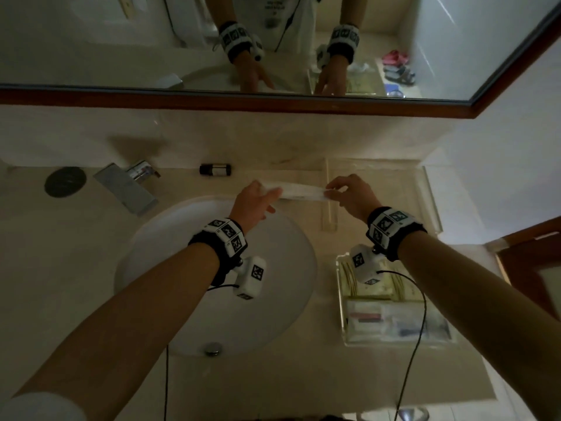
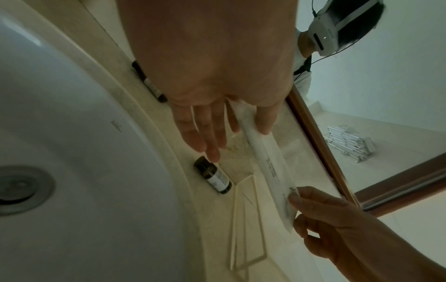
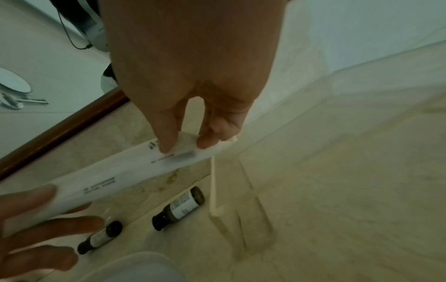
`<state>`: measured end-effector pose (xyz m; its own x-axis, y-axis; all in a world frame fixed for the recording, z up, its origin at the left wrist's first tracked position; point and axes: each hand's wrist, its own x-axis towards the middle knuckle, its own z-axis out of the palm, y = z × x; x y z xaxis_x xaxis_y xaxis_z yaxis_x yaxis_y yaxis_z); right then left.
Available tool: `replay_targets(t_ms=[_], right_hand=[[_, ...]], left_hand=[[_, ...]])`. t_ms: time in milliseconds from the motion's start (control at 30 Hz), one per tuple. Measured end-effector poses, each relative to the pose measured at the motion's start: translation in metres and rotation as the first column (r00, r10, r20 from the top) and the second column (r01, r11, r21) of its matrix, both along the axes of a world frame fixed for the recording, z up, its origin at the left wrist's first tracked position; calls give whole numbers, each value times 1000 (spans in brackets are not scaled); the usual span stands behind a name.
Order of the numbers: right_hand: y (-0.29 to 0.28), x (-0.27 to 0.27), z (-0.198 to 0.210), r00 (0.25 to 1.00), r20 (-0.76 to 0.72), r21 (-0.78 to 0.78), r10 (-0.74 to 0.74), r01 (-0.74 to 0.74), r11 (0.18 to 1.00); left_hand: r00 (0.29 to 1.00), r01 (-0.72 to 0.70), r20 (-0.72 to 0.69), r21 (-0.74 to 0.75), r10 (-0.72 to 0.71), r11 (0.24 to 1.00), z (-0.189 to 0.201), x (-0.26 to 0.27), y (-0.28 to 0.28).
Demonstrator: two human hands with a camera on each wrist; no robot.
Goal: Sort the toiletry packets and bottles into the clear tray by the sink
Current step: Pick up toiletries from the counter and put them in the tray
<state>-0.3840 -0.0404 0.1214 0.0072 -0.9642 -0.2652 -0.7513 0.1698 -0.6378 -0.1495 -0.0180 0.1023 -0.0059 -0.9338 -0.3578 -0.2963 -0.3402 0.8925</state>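
A long white packet [image 1: 303, 191] hangs level above the counter behind the sink, held at both ends. My left hand [image 1: 270, 196] pinches its left end between thumb and fingers [image 2: 264, 122], the other fingers straight. My right hand [image 1: 331, 191] pinches the right end [image 3: 183, 147] just over the left wall of the clear tray [image 1: 328, 220]. One small dark bottle [image 1: 215, 170] lies by the backsplash. A second small dark bottle [image 3: 179, 208] lies on the counter beside the tray wall [image 3: 213, 188]; the head view hides it under the packet.
The white basin [image 1: 212, 278] lies below my left arm, with the tap [image 1: 127, 186] at the back left. A second clear organiser [image 1: 394, 314] holding several packets stands at the front right. The mirror frame [image 1: 273, 101] runs along the back wall.
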Motion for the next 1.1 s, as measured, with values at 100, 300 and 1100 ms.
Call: replay_targets(t_ms=[100,300,1100], right_hand=[[17,-21,2,1000,5,2,-25,25,1000],[53,-62,9,999,-34,64,-22,25,998],[140,-151,21,982,-111,234,150,-120,965]], left_hand=[[998,48,-41,-27,-49,998,1,-15,9],[986,142,-82,-39,-145,989,11,-49,26],[911,410,-51,5,-409,912,23,-148,90]])
